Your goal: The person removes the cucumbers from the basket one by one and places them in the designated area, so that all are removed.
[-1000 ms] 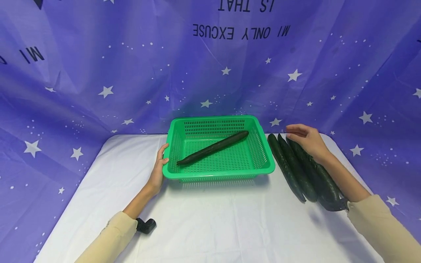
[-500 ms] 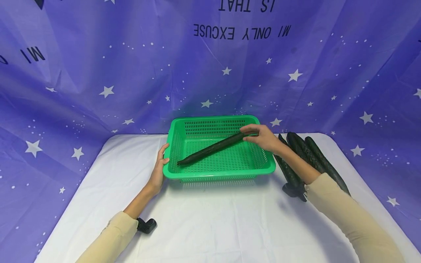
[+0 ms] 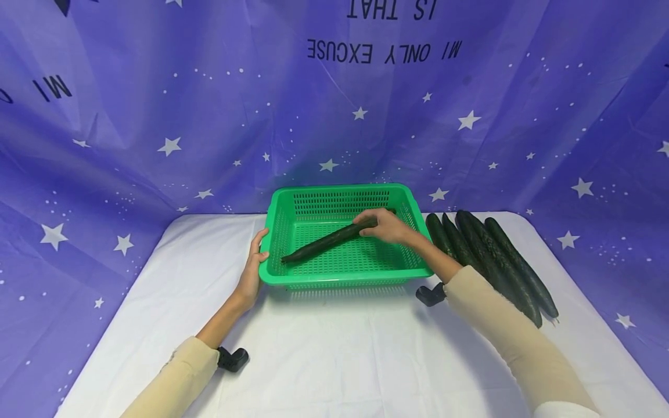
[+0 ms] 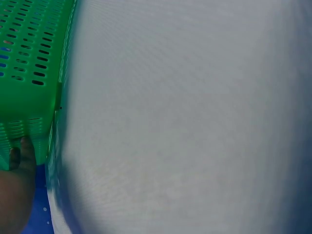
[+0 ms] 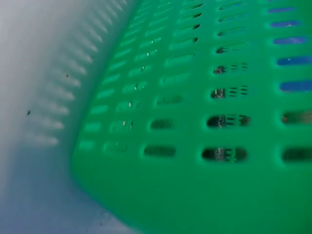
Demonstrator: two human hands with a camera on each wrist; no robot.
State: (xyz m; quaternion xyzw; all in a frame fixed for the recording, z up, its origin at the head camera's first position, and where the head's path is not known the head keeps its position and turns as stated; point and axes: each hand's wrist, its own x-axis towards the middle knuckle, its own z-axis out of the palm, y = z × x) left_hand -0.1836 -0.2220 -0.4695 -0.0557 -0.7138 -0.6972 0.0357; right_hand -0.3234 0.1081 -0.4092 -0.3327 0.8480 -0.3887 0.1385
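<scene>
A long dark green cucumber (image 3: 324,242) lies slantwise in the green plastic basket (image 3: 334,277). Over its right part, my right hand (image 3: 389,226) grips it with the thumb on the near side and the fingers on the far side. The cucumber's far tip shows just behind that hand. My left hand (image 3: 250,270) holds the basket's left rim, fingers and thumb on the edge. In the left wrist view, part of the left hand (image 4: 17,187) touches the basket's slotted wall (image 4: 29,97). Only the basket's outer wall (image 5: 161,185) fills the right wrist view; the right hand is hidden there.
Several more cucumbers (image 3: 491,255) lie side by side on the white tablecloth (image 3: 334,348), right of the basket and partly under the right forearm. A purple star-printed curtain (image 3: 235,116) hangs behind the table. Black wrist cameras (image 3: 232,359) stick out from both sleeves.
My right hand has moved left from above the loose cucumbers, over the basket's right rim, and onto the cucumber inside. The left hand, basket and cucumbers have stayed in place.
</scene>
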